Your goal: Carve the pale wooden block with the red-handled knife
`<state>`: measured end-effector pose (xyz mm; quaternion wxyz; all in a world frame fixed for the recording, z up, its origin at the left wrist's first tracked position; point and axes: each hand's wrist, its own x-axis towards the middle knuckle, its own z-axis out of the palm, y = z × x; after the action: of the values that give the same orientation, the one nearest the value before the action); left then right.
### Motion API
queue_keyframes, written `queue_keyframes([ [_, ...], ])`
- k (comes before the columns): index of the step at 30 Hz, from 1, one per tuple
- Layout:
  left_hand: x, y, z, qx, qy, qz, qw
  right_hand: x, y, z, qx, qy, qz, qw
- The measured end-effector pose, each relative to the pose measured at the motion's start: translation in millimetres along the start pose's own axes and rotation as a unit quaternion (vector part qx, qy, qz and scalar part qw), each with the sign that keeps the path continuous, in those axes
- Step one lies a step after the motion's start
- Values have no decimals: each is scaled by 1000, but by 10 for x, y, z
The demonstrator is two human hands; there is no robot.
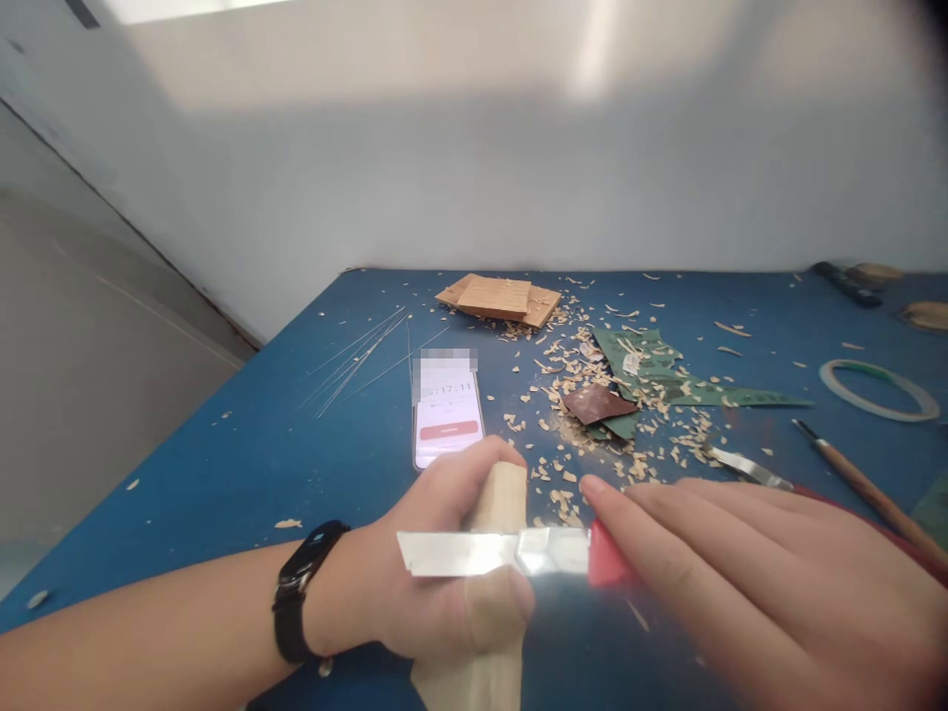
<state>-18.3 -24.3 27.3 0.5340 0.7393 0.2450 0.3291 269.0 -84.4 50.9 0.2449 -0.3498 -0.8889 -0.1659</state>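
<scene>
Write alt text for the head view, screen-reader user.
The left hand grips a pale wooden block while the right hand holds a red-handled knife, blade flat across the block. Behind them, a blue table carries wood shavings, a lit phone, stacked wood pieces, sandpaper scraps, thin wires and a tape ring.

Phone (447,420), shavings (592,425), tape ring (878,389)
</scene>
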Motion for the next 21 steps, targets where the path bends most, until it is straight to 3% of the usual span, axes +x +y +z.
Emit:
queue_keyframes([
  [2,18,34,-3,-9,-1,-22,1000,19,-9,23,-5,-4,-20,1000],
  [7,37,78,-10,-6,2,-39,999,224,-59,68,-14,30,49,998],
  [11,38,62,-24,8,0,-33,999,364,-98,81,-19,36,57,998],
  [16,32,17,-29,-12,7,-24,1000,209,-66,33,-15,22,40,999],
  [21,33,-15,-16,-79,1,-19,997,84,15,9,7,-23,-28,999],
])
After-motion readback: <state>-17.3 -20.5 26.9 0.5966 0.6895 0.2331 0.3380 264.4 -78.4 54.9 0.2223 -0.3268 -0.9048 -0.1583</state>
